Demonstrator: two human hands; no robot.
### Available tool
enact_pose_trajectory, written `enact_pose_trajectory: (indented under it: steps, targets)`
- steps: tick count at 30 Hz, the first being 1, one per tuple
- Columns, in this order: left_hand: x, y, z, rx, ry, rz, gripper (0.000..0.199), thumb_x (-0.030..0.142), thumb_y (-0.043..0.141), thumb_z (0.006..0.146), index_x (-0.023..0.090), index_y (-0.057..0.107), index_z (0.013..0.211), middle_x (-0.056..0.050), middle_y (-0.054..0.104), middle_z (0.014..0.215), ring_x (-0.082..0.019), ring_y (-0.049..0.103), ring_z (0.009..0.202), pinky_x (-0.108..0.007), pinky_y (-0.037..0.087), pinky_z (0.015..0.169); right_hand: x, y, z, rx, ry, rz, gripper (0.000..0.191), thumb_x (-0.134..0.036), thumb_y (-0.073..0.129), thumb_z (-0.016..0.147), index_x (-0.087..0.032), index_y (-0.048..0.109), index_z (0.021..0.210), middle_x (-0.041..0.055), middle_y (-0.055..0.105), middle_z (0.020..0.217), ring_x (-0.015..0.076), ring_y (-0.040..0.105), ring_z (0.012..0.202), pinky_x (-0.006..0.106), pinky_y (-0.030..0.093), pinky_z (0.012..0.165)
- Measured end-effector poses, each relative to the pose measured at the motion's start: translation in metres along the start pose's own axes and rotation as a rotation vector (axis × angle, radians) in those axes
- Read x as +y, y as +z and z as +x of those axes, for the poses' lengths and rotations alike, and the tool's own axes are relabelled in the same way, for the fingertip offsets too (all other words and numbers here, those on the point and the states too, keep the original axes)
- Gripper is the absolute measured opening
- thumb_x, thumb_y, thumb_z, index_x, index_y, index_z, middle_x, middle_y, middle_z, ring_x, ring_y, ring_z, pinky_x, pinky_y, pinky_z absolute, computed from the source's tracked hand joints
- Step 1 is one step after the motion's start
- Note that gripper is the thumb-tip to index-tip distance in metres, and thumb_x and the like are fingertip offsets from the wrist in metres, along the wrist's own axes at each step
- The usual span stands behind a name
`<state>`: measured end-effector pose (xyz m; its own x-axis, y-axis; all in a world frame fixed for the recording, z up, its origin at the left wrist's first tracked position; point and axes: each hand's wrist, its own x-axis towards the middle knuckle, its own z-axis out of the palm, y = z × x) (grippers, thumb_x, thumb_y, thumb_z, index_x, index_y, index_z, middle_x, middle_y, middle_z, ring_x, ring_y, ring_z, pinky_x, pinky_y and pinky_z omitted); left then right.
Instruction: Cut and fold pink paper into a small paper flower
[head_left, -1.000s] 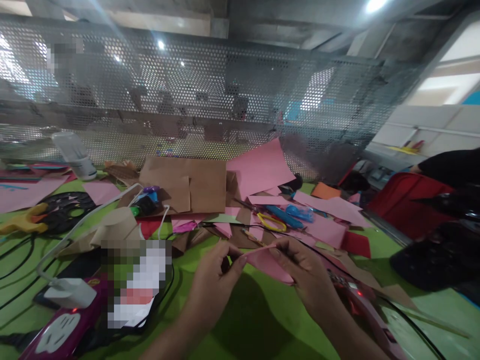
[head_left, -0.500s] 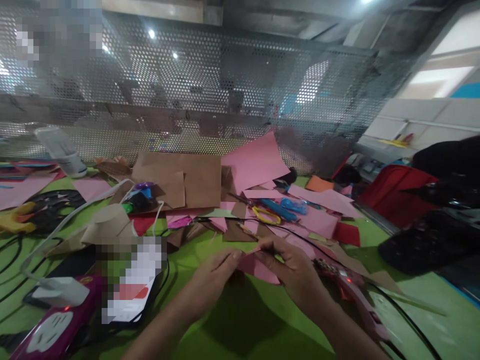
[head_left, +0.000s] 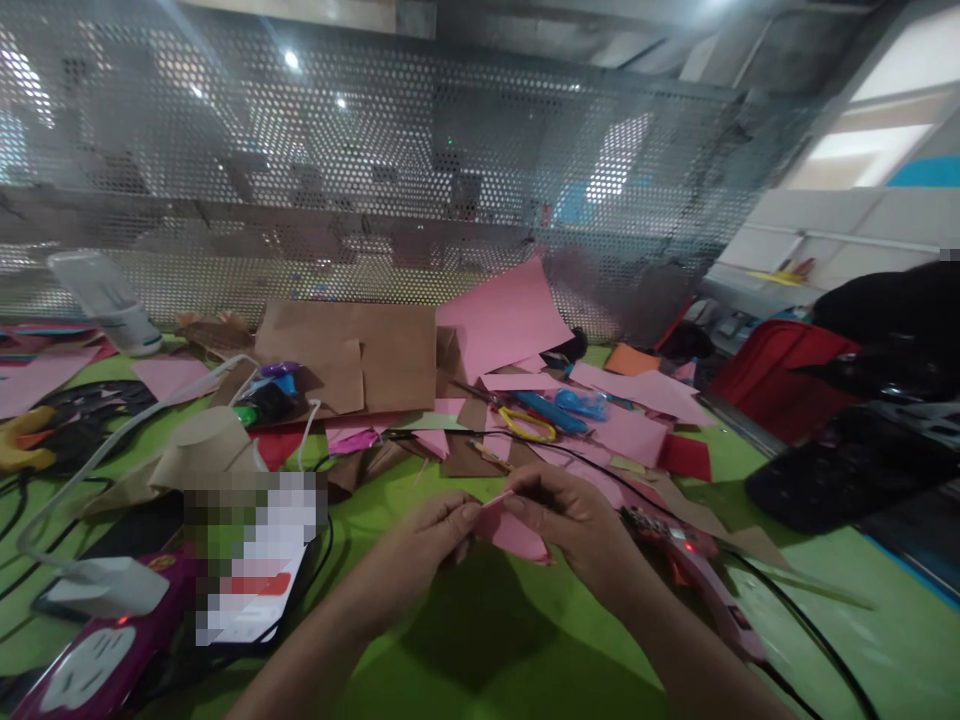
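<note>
Between my two hands a small folded piece of pink paper [head_left: 511,532] is held just above the green tabletop [head_left: 480,650]. My left hand [head_left: 442,528] pinches its left edge between thumb and fingers. At the upper right, my right hand [head_left: 559,515] grips the same paper, thumb on the near face and fingers curled behind. Some of those fingers are hidden. Beyond the hands lie pink and brown paper scraps, a pencil [head_left: 491,455] and yellow-handled scissors [head_left: 527,424].
A pink hot glue gun [head_left: 709,575] with a lit red light lies right of my right arm. On the left are a phone [head_left: 259,580], a magenta power strip [head_left: 105,640] and a white charger [head_left: 112,585]. A brown paper bag [head_left: 397,355] stands behind, before a perforated metal screen [head_left: 360,180].
The pink paper has tilted, so more of its face shows between my hands. Both hands keep their hold, and the whole view has shifted slightly.
</note>
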<state>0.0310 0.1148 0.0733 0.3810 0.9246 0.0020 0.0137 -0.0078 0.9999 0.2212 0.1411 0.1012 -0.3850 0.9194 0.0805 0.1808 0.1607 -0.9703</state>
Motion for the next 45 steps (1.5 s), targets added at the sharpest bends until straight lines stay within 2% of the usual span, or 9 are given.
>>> enact_pose_trajectory:
  steps: [7, 14, 18, 20, 24, 31, 36, 42, 45]
  targets:
    - [0.003, -0.001, 0.001, 0.021, -0.026, 0.013, 0.032, 0.044, 0.047, 0.092, 0.019, 0.049, 0.072, 0.005, 0.038, 0.063, -0.011, 0.033, 0.057, -0.025, 0.024, 0.054, -0.006, 0.001, 0.002, -0.011, 0.059, 0.148, 0.021, -0.037, 0.072, 0.078, -0.019, 0.067, 0.087, -0.0003, 0.060, 0.078, 0.0132, 0.055, 0.070, 0.024, 0.044, 0.063]
    - [0.004, -0.002, 0.001, 0.099, -0.031, 0.067, 0.029, 0.040, 0.047, 0.091, 0.019, 0.048, 0.071, 0.006, 0.037, 0.062, -0.011, 0.033, 0.057, -0.026, 0.022, 0.053, -0.004, 0.001, 0.000, -0.034, 0.099, 0.178, 0.022, -0.033, 0.073, 0.077, -0.020, 0.066, 0.093, 0.0003, 0.063, 0.083, 0.0133, 0.057, 0.072, 0.025, 0.046, 0.066]
    - [0.006, 0.000, 0.000, 0.129, -0.037, 0.095, 0.030, 0.041, 0.046, 0.092, 0.019, 0.051, 0.072, 0.005, 0.041, 0.062, -0.012, 0.038, 0.058, -0.025, 0.026, 0.055, -0.001, 0.002, 0.001, -0.022, 0.120, 0.177, 0.018, -0.030, 0.071, 0.077, -0.018, 0.065, 0.089, -0.0011, 0.062, 0.076, 0.0116, 0.055, 0.065, 0.024, 0.044, 0.061]
    - [0.009, 0.002, -0.001, 0.127, -0.013, 0.129, 0.031, 0.041, 0.044, 0.094, 0.019, 0.056, 0.076, 0.002, 0.050, 0.068, -0.014, 0.046, 0.065, -0.025, 0.032, 0.060, -0.001, 0.003, 0.002, 0.007, 0.128, 0.161, 0.014, -0.028, 0.070, 0.075, -0.017, 0.065, 0.084, -0.0019, 0.061, 0.071, 0.0109, 0.053, 0.060, 0.023, 0.042, 0.056]
    - [0.013, 0.006, -0.004, 0.144, 0.127, 0.293, 0.024, 0.040, 0.052, 0.092, 0.022, 0.065, 0.101, -0.004, 0.066, 0.097, -0.020, 0.056, 0.089, -0.028, 0.038, 0.076, -0.003, 0.005, 0.002, 0.023, 0.147, 0.133, 0.009, -0.024, 0.067, 0.074, -0.017, 0.065, 0.079, -0.0032, 0.059, 0.065, 0.0095, 0.050, 0.054, 0.021, 0.040, 0.050]
    - [0.007, 0.005, -0.002, 0.236, 0.159, 0.511, 0.025, 0.028, 0.046, 0.095, 0.019, 0.064, 0.079, -0.001, 0.063, 0.075, -0.017, 0.054, 0.071, -0.027, 0.032, 0.063, 0.002, 0.008, 0.000, -0.006, 0.084, 0.113, 0.016, -0.031, 0.069, 0.079, -0.018, 0.066, 0.088, -0.0013, 0.062, 0.073, 0.0104, 0.053, 0.060, 0.021, 0.042, 0.053]
    - [0.007, 0.004, 0.000, 0.177, 0.096, 0.293, 0.024, 0.029, 0.048, 0.093, 0.018, 0.063, 0.077, 0.000, 0.060, 0.072, -0.015, 0.051, 0.068, -0.025, 0.034, 0.063, 0.006, 0.006, 0.003, 0.001, 0.084, 0.166, 0.018, -0.029, 0.074, 0.073, -0.020, 0.068, 0.088, -0.0006, 0.065, 0.077, 0.0120, 0.055, 0.063, 0.023, 0.041, 0.055]
    - [0.003, 0.000, 0.002, 0.065, 0.044, 0.054, 0.028, 0.036, 0.048, 0.092, 0.018, 0.069, 0.100, 0.000, 0.057, 0.073, -0.015, 0.049, 0.068, -0.025, 0.036, 0.062, 0.006, 0.002, 0.006, 0.087, 0.085, 0.185, 0.010, -0.022, 0.073, 0.069, -0.020, 0.073, 0.079, -0.0005, 0.065, 0.074, 0.0141, 0.055, 0.067, 0.025, 0.041, 0.061]
    - [0.002, -0.002, 0.002, 0.068, -0.018, -0.007, 0.032, 0.032, 0.051, 0.087, 0.019, 0.068, 0.111, 0.000, 0.056, 0.071, -0.015, 0.049, 0.067, -0.025, 0.036, 0.062, 0.004, 0.003, 0.005, 0.079, 0.070, 0.194, 0.007, -0.022, 0.073, 0.069, -0.021, 0.072, 0.076, -0.0004, 0.065, 0.073, 0.0149, 0.056, 0.068, 0.026, 0.042, 0.063]
